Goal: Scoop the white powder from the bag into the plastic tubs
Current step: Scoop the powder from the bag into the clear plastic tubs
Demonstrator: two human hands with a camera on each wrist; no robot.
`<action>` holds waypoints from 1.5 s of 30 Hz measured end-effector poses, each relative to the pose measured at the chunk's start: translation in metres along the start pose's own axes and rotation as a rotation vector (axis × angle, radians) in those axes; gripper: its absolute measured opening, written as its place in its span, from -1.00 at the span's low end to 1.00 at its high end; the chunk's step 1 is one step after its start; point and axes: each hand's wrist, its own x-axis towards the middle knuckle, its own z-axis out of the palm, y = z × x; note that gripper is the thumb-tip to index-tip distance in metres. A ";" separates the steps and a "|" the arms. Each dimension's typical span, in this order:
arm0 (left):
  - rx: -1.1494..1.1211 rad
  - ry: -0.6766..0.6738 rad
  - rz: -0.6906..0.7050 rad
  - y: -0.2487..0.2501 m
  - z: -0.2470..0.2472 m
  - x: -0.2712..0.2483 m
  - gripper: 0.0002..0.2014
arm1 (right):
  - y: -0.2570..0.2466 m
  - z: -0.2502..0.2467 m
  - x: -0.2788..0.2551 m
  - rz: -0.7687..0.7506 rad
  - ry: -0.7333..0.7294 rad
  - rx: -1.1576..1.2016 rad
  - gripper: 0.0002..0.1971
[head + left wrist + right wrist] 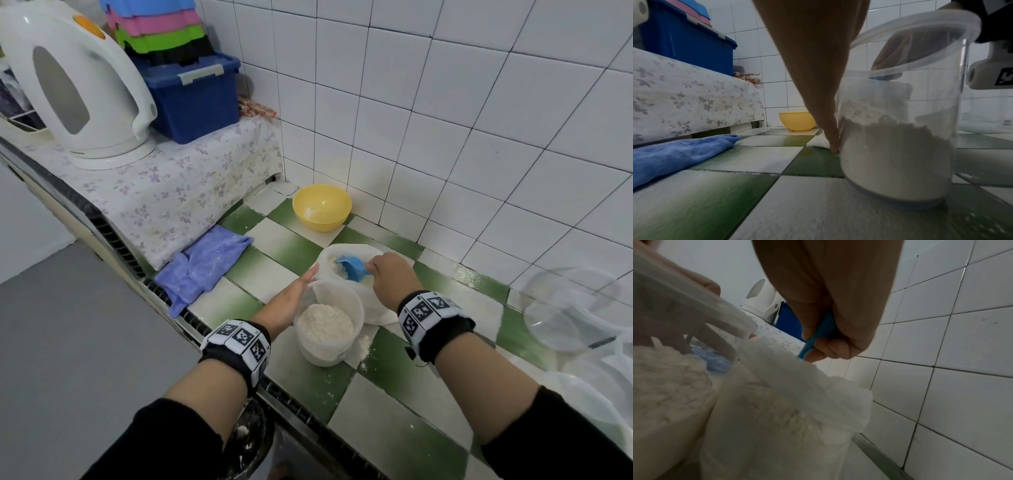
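A clear plastic tub stands on the checked counter, about half full of white powder. My left hand lies flat against the tub's left side with straight fingers; in the left wrist view those fingers reach down to the counter beside the tub. Just behind the tub is the open white bag. My right hand grips the handle of a blue scoop, whose bowl is down inside the bag. The right wrist view shows the right hand curled round the scoop's handle above the bag.
A yellow bowl sits in the tiled corner behind the bag. A blue cloth lies to the left, below a raised shelf with a white kettle and a blue box. Clear tubs and lids lie at right. Powder is spilled around the tub.
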 end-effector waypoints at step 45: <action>-0.242 0.078 -0.120 0.002 0.007 -0.006 -0.86 | 0.031 -0.048 -0.044 0.337 -0.185 1.041 -0.76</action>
